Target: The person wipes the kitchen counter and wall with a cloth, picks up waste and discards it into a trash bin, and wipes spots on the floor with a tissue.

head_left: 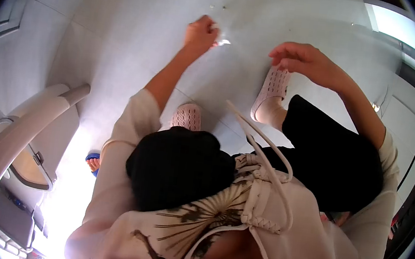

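Note:
My left hand is closed, reaching low over the pale tiled floor. A small crumpled white scrap, perhaps tissue, shows at its fingers; its exact kind is blurred. A few tiny crumbs lie on the floor just beyond that hand. Over the toe of one pink clog is my right hand, fingers loosely bent and apart, with nothing in it. The other pink clog is below my left forearm.
At the left, a curved pale pole stands beside a white cabinet-like piece with a handle. Another person's foot in a blue slipper is near my left sleeve. White cabinet fronts line the right side.

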Tool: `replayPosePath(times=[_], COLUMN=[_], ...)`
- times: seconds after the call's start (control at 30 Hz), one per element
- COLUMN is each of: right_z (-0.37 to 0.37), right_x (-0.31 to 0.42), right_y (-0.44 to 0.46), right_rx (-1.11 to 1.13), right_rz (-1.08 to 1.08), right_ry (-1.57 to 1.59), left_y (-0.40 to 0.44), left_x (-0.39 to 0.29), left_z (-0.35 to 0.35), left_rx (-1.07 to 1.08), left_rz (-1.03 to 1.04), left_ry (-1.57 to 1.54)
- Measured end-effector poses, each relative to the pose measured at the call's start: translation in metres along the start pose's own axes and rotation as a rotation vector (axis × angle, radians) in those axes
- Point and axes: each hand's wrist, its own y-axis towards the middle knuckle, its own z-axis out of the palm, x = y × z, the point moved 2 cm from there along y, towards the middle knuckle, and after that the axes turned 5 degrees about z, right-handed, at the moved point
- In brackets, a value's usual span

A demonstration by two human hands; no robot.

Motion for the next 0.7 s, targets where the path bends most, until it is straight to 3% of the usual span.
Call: replayPosePath(times=[0.13,0.2,0.27,0.33,0.37,0.43,0.5,0.63,0.7], right_z=[-0.017,-0.028,-0.054,-0.088,-0.11,-0.148,-0.152,-0.137,-0.13], right_x=[0.001,-0.007,-0.01,0.021,0.035,0.063,0.082,0.078,0.055], right_y=[0.008,0.014,0.018,0.017,0.013,-0.004,-0.022,-0.055,-0.052], right_rx=[-0.017,0.06,0.111,0.155,0.148,-0.157,-0.443,-0.259,-0.019], right_rz=[-0.003,0.08,-0.158,-0.131,-0.2,-0.349,-0.724,-1.202,-1.173], right_ry=[0.139,-0.022,-0.409,-0.496,-0.507,-0.592,-0.688,-0.501,-0.486], left_y=[-0.042,-0.068,-0.09,-0.108,-0.111,-0.118,-0.127,-0.128,-0.12], left_x=[0.009,0.018,0.019,0.012,-0.009,-0.038,-0.055,-0.062,-0.076], left_z=[-0.06,-0.08,-0.097,-0.108,-0.108,-0.109,-0.114,-0.097,-0.079], left_rx=[-0.155,-0.209,-0.236,-0.316,-0.339,-0.367,-0.411,-0.547,-0.422], left_rz=[-0.161,-0.229,-0.226,-0.25,-0.249,-0.259,-0.319,-0.492,-0.401], left_ry=[-0.231,-0.248,-0.238,-0.178,-0.136,-0.087,-0.03,-0.032,-0.082])
